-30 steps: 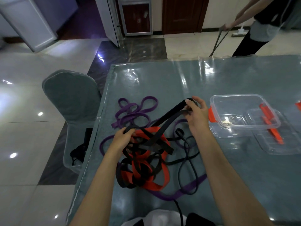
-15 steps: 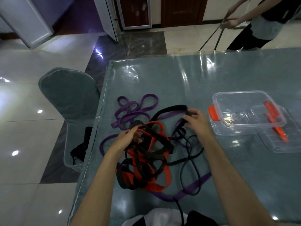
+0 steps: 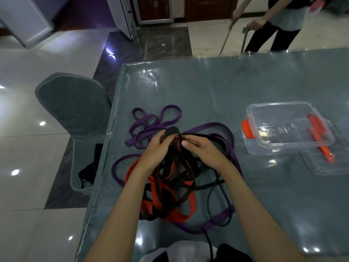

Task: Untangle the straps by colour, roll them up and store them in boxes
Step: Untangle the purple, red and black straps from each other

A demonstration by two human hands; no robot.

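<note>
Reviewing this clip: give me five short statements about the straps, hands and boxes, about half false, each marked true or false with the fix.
1. Both hands hold the black strap. True: left hand and right hand grip it above the pile.
2. The clear box holds rolled straps. False: no straps are in it.
3. The boxes lie to the right of the pile. True.
4. The red strap lies apart, untangled. False: black straps cross it.
5. A purple strap lies on the table. True.

A grey-covered chair (image 3: 75, 110) stands beside the teal table (image 3: 207, 87) on glossy pale floor tiles (image 3: 28, 186) reflecting ceiling lights.
</note>
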